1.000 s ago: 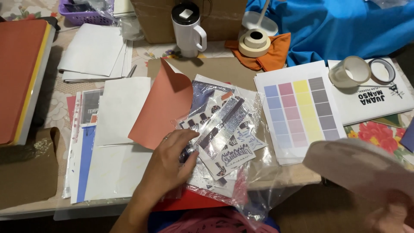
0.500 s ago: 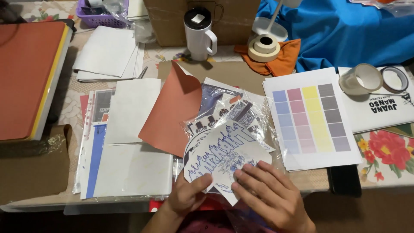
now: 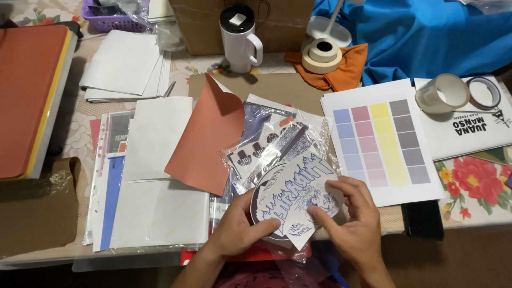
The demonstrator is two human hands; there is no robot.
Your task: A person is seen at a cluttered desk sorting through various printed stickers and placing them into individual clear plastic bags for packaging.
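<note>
Table: floral cloth (image 3: 480, 181), crowded with papers, colour chart (image 3: 381, 141), white mug (image 3: 238, 37).
Hands: left hand (image 3: 240, 229) and right hand (image 3: 354, 224) pinch blue-printed sticker (image 3: 290, 194) at near edge.
Change: sticker now held slightly higher; the grip is the same.

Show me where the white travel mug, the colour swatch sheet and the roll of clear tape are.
white travel mug (image 3: 238, 45), head view, on its body.
colour swatch sheet (image 3: 380, 141), head view, on the yellow column.
roll of clear tape (image 3: 441, 94), head view, on its outer wall.

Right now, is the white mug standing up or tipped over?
Standing up. The mug sits on its base on the table, dark lid on top, handle sideways.
</note>
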